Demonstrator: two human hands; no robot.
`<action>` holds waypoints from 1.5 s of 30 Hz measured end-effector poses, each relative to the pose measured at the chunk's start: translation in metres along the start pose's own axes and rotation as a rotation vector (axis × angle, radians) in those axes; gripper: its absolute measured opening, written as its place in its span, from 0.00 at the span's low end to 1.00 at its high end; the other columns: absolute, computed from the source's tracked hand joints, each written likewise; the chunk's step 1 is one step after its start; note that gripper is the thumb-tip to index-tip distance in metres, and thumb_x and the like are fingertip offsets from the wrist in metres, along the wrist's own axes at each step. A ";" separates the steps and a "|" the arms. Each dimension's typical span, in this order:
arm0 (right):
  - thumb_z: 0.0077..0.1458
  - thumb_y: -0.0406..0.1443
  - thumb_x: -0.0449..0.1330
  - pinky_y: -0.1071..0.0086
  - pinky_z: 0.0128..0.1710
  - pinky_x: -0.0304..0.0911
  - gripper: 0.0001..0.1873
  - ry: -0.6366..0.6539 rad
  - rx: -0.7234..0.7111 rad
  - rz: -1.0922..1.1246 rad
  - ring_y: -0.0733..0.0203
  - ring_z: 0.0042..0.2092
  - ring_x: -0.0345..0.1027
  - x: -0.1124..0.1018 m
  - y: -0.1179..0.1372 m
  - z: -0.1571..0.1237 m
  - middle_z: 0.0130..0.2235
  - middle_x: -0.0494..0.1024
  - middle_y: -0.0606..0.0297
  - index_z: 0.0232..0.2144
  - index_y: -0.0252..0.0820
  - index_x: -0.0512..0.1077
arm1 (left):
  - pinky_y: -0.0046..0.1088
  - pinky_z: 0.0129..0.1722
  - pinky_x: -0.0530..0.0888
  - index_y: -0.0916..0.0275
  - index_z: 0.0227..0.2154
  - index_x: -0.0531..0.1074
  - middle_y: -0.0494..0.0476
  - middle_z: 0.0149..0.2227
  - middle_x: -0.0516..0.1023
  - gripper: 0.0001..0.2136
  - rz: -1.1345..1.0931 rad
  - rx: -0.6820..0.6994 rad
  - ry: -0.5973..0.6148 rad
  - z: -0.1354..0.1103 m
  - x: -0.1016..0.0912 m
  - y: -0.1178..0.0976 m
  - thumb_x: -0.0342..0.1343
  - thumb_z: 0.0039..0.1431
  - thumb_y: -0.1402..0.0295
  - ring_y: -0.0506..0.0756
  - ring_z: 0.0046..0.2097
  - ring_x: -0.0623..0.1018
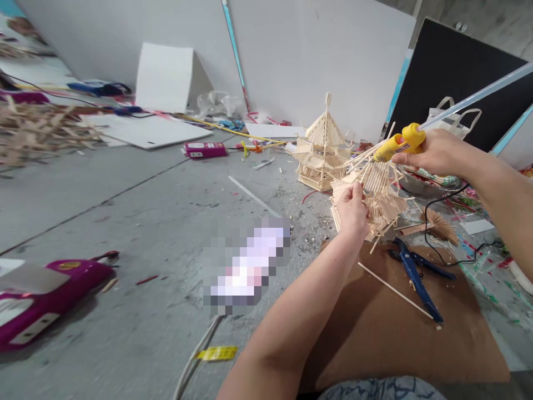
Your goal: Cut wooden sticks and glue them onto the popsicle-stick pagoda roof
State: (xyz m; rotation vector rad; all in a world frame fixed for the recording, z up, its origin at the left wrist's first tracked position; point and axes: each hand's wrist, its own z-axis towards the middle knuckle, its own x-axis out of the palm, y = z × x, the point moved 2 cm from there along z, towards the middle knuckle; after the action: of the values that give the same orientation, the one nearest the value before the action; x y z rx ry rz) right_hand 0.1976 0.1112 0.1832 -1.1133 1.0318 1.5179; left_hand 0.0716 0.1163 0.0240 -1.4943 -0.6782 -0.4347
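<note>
two hands in view, both busy. right hand [439,153] has its fingers wrapped around one yellow glue gun [400,145], with one long clear glue stick [478,97] poking out the back. nozzle's right by the roof of the stick model [378,205], can't tell if it's touching. left hand [353,211] is on that same model's near left side, thumb and fingertips drawn in narrow; can't tell exactly what's between them.

that makes two stick-built towers: this one at the far edge of one brown cardboard sheet [400,344], and a taller pointy one [325,150] just behind it, to the left. on the cardboard i count one blue cutter [418,278] and one loose thin stick [395,290]. on the floor [137,222] there's one clear rod [254,195], one pixelated patch, and two purple boxes, one near [58,300], one farther back [206,150].

edges: the cardboard's near right corner sits well away from the model. most elbow room is left of the left arm, across grey floor. right side's tight, with a metal bowl [433,186] and scraps crowding in by the right arm.
</note>
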 end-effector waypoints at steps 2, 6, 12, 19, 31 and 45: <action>0.43 0.56 0.55 0.64 0.29 0.56 0.24 -0.003 0.004 -0.004 0.55 0.32 0.65 0.000 0.000 0.000 0.26 0.72 0.63 0.30 0.44 0.74 | 0.19 0.09 0.53 0.63 0.22 0.62 0.42 0.17 0.58 0.13 0.003 -0.003 -0.007 0.000 0.000 -0.001 0.52 0.52 0.59 0.41 0.11 0.54; 0.44 0.55 0.55 0.64 0.28 0.55 0.24 0.007 -0.007 -0.004 0.58 0.30 0.63 -0.001 0.003 -0.002 0.25 0.71 0.64 0.31 0.44 0.73 | 0.20 0.09 0.53 0.63 0.18 0.60 0.43 0.17 0.59 0.14 0.015 -0.003 -0.019 0.001 0.000 -0.001 0.53 0.52 0.61 0.41 0.11 0.54; 0.45 0.54 0.54 0.65 0.28 0.55 0.22 0.012 -0.022 -0.009 0.59 0.29 0.63 -0.002 0.005 -0.003 0.24 0.70 0.65 0.31 0.44 0.73 | 0.20 0.10 0.53 0.64 0.17 0.60 0.43 0.16 0.60 0.14 0.005 -0.011 -0.037 0.003 0.000 -0.002 0.54 0.51 0.63 0.41 0.10 0.54; 0.46 0.53 0.55 0.65 0.29 0.56 0.21 0.017 -0.027 0.043 0.58 0.30 0.64 -0.001 0.001 -0.002 0.22 0.69 0.65 0.32 0.44 0.74 | 0.20 0.11 0.53 0.63 0.16 0.60 0.42 0.13 0.56 0.14 0.003 -0.028 -0.038 0.002 0.000 -0.004 0.53 0.51 0.63 0.42 0.10 0.54; 0.41 0.58 0.55 0.66 0.26 0.54 0.26 -0.032 0.001 0.029 0.62 0.26 0.60 -0.002 0.007 -0.004 0.20 0.66 0.66 0.24 0.43 0.72 | 0.20 0.11 0.52 0.63 0.16 0.59 0.42 0.14 0.57 0.15 0.005 -0.020 -0.043 0.002 0.000 -0.001 0.54 0.51 0.61 0.41 0.10 0.54; 0.45 0.57 0.53 0.65 0.27 0.56 0.25 0.027 -0.025 -0.020 0.59 0.27 0.63 -0.003 0.006 -0.004 0.21 0.70 0.66 0.32 0.45 0.74 | 0.20 0.11 0.52 0.62 0.17 0.58 0.42 0.13 0.57 0.16 0.004 -0.039 -0.038 0.003 0.002 -0.001 0.52 0.53 0.60 0.41 0.10 0.54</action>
State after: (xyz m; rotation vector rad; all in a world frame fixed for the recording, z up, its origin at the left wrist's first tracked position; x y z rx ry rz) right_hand 0.1927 0.1059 0.1855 -1.1608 1.0193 1.5074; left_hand 0.0719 0.1190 0.0256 -1.5438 -0.7001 -0.4192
